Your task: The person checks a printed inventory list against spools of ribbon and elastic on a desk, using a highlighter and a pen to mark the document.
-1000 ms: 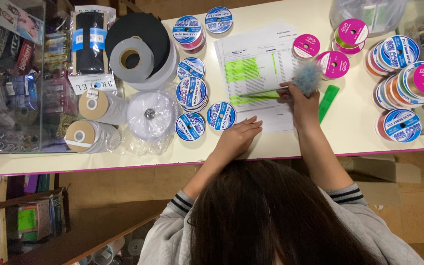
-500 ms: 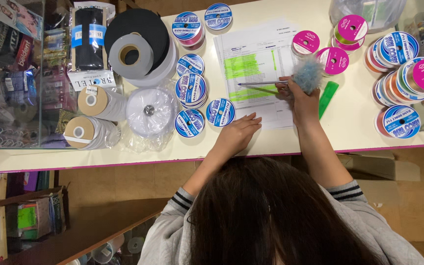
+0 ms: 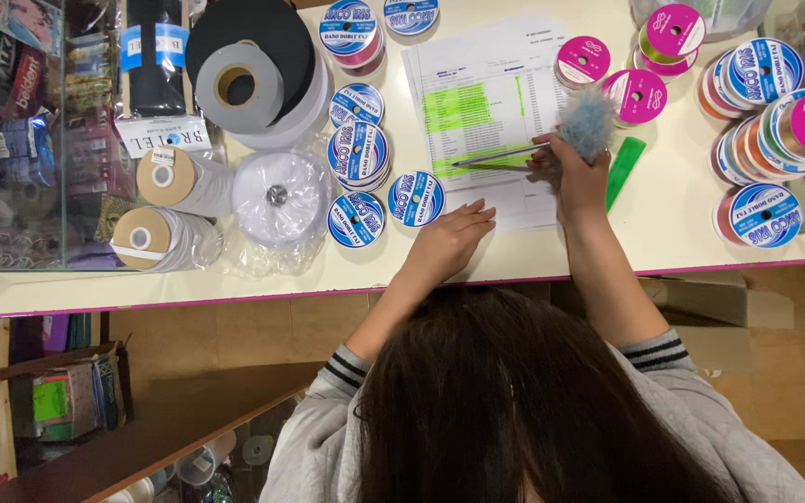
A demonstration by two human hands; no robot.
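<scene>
The right hand is gripping a light, stiff pen with a fluffy top over the paper sheet on the table; it is best pinched mid-barrel. The left hand is pressing open-flat on the thin, floppy sheet.

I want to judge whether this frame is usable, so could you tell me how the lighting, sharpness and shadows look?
In the head view the light is even and bright, with soft shadows only. The counter looks a little washed out. The paper sheet and ribbon spools are sharp. The right hand on the pen and the left hand show no motion blur. The plastic wrap glints.
</scene>
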